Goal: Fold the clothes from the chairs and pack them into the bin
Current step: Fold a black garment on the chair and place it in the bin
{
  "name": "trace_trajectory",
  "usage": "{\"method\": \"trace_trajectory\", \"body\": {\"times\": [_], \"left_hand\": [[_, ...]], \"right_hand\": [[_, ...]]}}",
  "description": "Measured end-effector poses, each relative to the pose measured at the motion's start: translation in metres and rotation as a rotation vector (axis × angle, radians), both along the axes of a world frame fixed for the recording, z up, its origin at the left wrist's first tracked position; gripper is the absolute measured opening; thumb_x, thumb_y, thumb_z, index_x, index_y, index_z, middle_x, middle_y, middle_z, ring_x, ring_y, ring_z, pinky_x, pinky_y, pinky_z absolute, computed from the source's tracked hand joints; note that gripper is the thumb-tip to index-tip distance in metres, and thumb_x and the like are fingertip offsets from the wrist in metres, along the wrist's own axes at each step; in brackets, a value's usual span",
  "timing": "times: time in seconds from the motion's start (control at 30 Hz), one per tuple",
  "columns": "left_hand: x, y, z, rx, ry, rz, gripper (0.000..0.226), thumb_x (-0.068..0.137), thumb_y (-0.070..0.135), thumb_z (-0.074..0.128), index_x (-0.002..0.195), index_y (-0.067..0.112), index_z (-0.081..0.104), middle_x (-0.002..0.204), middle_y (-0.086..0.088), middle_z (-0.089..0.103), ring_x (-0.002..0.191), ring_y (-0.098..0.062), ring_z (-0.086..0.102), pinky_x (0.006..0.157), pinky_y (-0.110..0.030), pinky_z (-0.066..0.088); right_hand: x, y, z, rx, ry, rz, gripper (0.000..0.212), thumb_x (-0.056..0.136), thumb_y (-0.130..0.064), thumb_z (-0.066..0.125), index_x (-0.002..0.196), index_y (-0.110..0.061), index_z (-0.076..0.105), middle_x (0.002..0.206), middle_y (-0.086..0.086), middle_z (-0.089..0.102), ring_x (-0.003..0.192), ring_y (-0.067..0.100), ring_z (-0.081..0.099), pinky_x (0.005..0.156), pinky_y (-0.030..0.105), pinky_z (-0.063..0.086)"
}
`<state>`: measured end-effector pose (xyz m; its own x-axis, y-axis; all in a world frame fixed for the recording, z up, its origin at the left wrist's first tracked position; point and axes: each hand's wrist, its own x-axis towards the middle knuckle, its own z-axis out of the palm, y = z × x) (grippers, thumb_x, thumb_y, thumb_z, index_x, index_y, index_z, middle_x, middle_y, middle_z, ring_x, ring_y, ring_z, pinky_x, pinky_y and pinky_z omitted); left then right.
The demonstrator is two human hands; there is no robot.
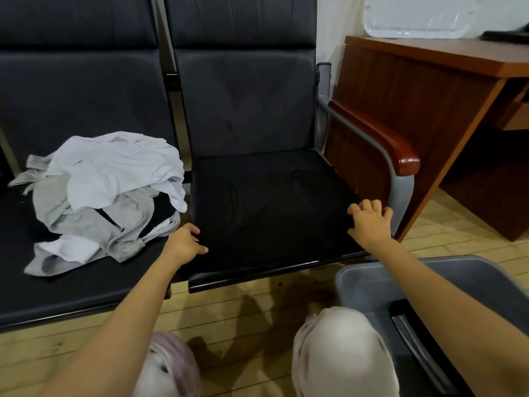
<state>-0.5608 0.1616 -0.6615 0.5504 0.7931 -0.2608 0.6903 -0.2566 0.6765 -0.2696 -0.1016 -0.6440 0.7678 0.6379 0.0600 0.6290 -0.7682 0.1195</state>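
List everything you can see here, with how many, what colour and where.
chairs: two, dark, joined side by side
clothes pile: one, white, grey and black, left seat
black garment: one, spread flat on right seat
bin: one, grey, floor lower right
dark item: one, inside bin
armrest: one, reddish wood, right of chairs
desk: one, brown wood, far right
tray: one, white, above desk top
floor: pale wood boards
knees: two, pale trousers, bottom
left hand: pinches garment's left edge
right hand: fingers bent on garment's right edge, grip unclear
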Motion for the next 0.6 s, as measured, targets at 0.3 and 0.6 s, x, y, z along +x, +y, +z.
{"method": "trace_trajectory", "body": {"times": [0.3,0.6], "left_hand": [[-0.002,-0.001,0.0,0.024,0.13,0.025,0.057,0.078,0.023,0.078,0.124,0.004,0.051,0.121,-0.011,0.056,0.111,-0.028,0.054,0.09,-0.036,0.045],[-0.011,0.0,-0.001,-0.062,0.14,0.017,0.041,0.08,0.034,0.075,0.105,0.002,0.066,0.103,-0.011,0.066,0.089,-0.022,0.06,0.073,-0.029,0.044]], "right_hand": [[-0.043,0.036,-0.017,0.021,0.163,0.301,0.028,0.098,-0.016,0.045,0.124,-0.01,0.051,0.12,0.011,0.052,0.113,0.03,0.049,0.086,0.038,0.045],[-0.1,0.131,0.003,-0.014,0.436,0.496,0.032,0.098,-0.028,0.051,0.127,-0.015,0.054,0.125,0.008,0.047,0.112,0.027,0.051,0.09,0.037,0.045]]}}
